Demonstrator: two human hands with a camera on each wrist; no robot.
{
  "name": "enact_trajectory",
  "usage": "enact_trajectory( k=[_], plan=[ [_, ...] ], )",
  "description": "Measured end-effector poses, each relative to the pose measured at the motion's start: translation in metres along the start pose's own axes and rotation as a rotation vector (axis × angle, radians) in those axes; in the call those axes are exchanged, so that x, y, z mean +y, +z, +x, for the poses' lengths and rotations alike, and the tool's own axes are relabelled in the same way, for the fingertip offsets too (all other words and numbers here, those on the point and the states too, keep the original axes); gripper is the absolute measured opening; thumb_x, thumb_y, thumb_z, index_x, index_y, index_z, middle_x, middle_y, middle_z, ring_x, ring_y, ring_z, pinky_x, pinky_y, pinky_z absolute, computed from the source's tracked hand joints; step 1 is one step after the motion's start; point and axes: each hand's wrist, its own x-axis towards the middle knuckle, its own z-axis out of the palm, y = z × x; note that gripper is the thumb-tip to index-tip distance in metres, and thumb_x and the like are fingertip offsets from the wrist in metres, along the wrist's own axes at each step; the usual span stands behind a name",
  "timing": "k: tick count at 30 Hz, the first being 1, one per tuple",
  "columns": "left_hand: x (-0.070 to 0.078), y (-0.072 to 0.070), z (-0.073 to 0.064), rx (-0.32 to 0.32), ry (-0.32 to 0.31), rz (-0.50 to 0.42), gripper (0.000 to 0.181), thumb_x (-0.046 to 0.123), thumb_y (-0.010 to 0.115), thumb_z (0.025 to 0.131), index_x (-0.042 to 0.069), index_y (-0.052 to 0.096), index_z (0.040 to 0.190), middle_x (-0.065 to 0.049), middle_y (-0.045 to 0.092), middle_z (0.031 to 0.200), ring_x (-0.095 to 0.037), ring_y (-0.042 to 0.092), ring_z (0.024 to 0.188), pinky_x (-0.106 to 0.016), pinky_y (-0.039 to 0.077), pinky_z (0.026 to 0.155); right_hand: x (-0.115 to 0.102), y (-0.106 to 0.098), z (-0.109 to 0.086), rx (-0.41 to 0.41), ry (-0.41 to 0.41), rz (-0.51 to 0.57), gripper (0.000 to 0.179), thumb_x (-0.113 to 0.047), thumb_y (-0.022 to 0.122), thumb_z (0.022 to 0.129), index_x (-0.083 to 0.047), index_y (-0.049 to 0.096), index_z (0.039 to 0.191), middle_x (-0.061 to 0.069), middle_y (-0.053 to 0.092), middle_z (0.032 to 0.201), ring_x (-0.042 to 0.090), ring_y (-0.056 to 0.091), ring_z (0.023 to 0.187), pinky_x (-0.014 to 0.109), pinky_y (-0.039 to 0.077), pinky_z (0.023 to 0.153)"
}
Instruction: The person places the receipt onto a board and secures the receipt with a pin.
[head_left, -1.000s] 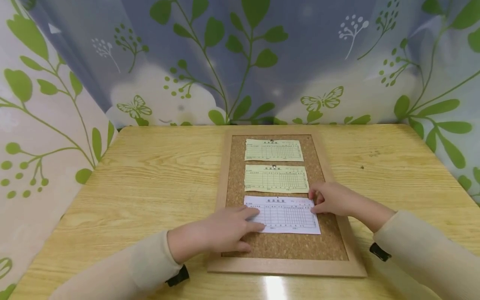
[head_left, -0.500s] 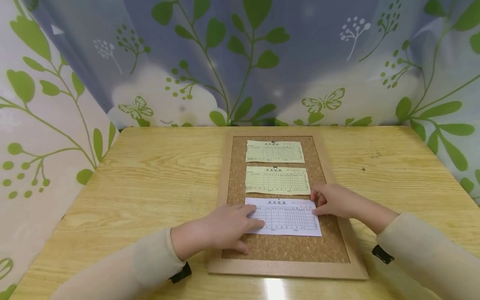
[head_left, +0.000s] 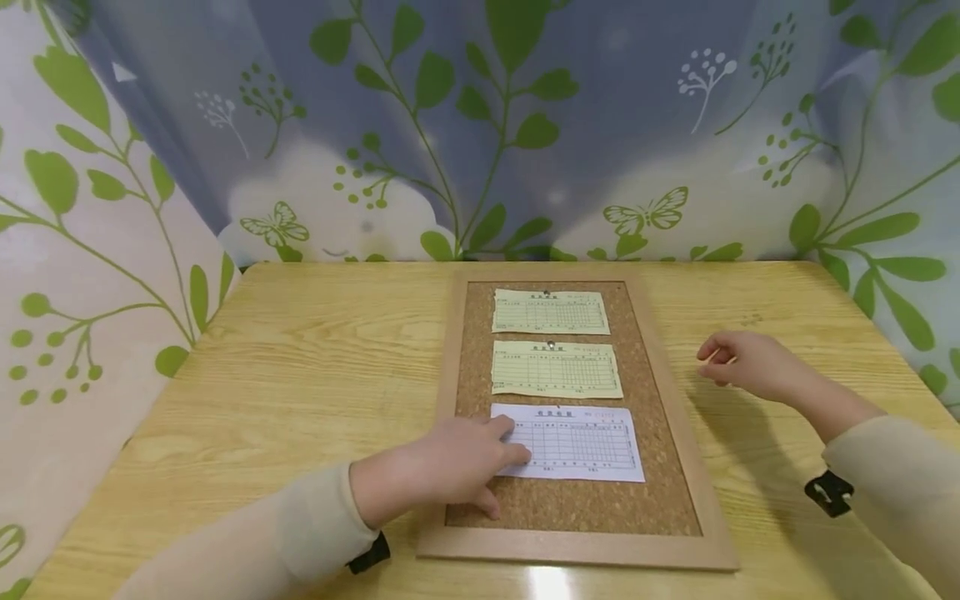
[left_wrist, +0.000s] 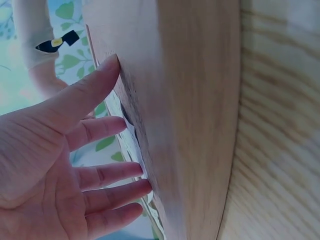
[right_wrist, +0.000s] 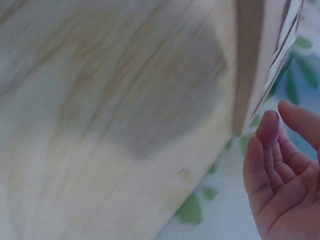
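My left hand (head_left: 457, 462) rests on the left end of a white receipt slip (head_left: 592, 450), fingers spread. The slip lies low on a wood-framed cork board (head_left: 577, 507). In the left wrist view, the left hand's fingertips (left_wrist: 135, 169) reach over the frame to the paper, the thumb apart from them. My right hand (head_left: 750, 367) is off the board, over the table to its right. Its fingers are loosely curled, and the right wrist view shows a gap between thumb and forefinger with nothing in it. Two yellow receipt slips, an upper (head_left: 550, 312) and a lower (head_left: 557, 371), are pinned above the white one.
A small pin (head_left: 551, 344) holds the lower yellow slip at its top edge, and another pin (head_left: 546, 293) the upper one. The board lies on a wooden table (head_left: 322, 358). A leaf-patterned curtain (head_left: 360, 125) hangs behind and at both sides.
My right hand has let go of the white slip's right edge and moved right, off the board. A small dark spot seen there earlier is now out of sight. The left hand stays on the slip.
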Motion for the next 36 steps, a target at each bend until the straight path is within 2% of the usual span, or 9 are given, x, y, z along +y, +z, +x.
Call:
enact_trajectory(
  k=[4, 11, 18, 21, 25, 28, 33, 36],
  plan=[
    [0.0, -0.002, -0.001, -0.003, -0.009, -0.01, 0.067, 0.053, 0.074, 0.065, 0.027, 0.058, 0.124, 0.0, 0.053, 0.108, -0.01, 0.055, 0.079, -0.025, 0.05, 0.064, 0.022, -0.008, -0.003, 0.042, 0.051, -0.029, 0.03, -0.016, 0.057, 0.093, 0.011, 0.055, 0.106, 0.01, 0.062, 0.085, 0.023, 0.062, 0.073, 0.04, 0.049, 0.062],
    [0.002, -0.002, 0.0, -0.014, -0.013, -0.016, 0.064, 0.052, 0.075, 0.064, 0.027, 0.06, 0.121, 0.003, 0.051, 0.099, -0.006, 0.048, 0.068, -0.022, 0.045, 0.056, 0.053, -0.019, -0.004, 0.046, 0.111, -0.032, 0.034, -0.014, 0.053, 0.094, 0.016, 0.051, 0.109, 0.016, 0.063, 0.086, 0.027, 0.061, 0.075, 0.038, 0.05, 0.061],
    [0.002, -0.002, 0.002, -0.014, -0.02, -0.025, 0.065, 0.051, 0.076, 0.063, 0.026, 0.06, 0.121, 0.002, 0.051, 0.099, -0.006, 0.046, 0.065, -0.021, 0.043, 0.054, 0.073, -0.021, 0.005, 0.051, 0.1, -0.044, 0.033, -0.012, 0.055, 0.092, 0.017, 0.053, 0.107, 0.022, 0.062, 0.09, 0.022, 0.06, 0.072, 0.034, 0.049, 0.059],
    [0.002, -0.003, 0.002, -0.014, -0.024, -0.032, 0.065, 0.051, 0.076, 0.063, 0.026, 0.06, 0.121, 0.0, 0.052, 0.102, -0.006, 0.046, 0.065, -0.021, 0.043, 0.054, 0.078, -0.021, 0.011, 0.052, 0.102, -0.05, 0.032, -0.012, 0.056, 0.092, 0.017, 0.054, 0.105, 0.024, 0.062, 0.091, 0.027, 0.06, 0.075, 0.037, 0.049, 0.063],
    [0.002, -0.003, 0.002, -0.019, -0.031, -0.042, 0.065, 0.05, 0.076, 0.064, 0.026, 0.06, 0.122, -0.002, 0.053, 0.106, -0.007, 0.047, 0.065, -0.021, 0.044, 0.056, 0.082, -0.021, 0.019, 0.057, 0.121, -0.05, 0.035, -0.015, 0.056, 0.093, 0.017, 0.053, 0.108, 0.031, 0.058, 0.1, 0.043, 0.056, 0.09, 0.051, 0.045, 0.076],
    [0.001, -0.004, 0.003, -0.015, -0.027, -0.031, 0.065, 0.05, 0.076, 0.064, 0.025, 0.059, 0.122, -0.002, 0.053, 0.106, -0.008, 0.049, 0.067, -0.022, 0.045, 0.056, 0.082, -0.022, 0.023, 0.055, 0.128, -0.047, 0.038, -0.017, 0.054, 0.094, 0.016, 0.051, 0.113, 0.035, 0.054, 0.107, 0.049, 0.05, 0.1, 0.056, 0.04, 0.083],
    [0.002, -0.004, 0.003, -0.023, -0.023, -0.032, 0.065, 0.049, 0.077, 0.065, 0.025, 0.059, 0.123, -0.002, 0.053, 0.107, -0.008, 0.051, 0.07, -0.023, 0.046, 0.057, 0.079, -0.02, 0.029, 0.018, 0.106, -0.017, 0.04, -0.016, 0.053, 0.095, 0.016, 0.049, 0.119, 0.037, 0.052, 0.113, 0.051, 0.048, 0.106, 0.055, 0.041, 0.086],
    [0.003, -0.003, 0.002, -0.031, -0.034, -0.05, 0.065, 0.048, 0.077, 0.065, 0.025, 0.059, 0.123, -0.002, 0.053, 0.108, -0.008, 0.05, 0.07, -0.023, 0.045, 0.056, 0.077, -0.018, 0.033, -0.003, 0.1, 0.034, 0.039, -0.014, 0.053, 0.095, 0.016, 0.048, 0.12, 0.037, 0.051, 0.116, 0.048, 0.048, 0.108, 0.048, 0.046, 0.085]
  ],
)
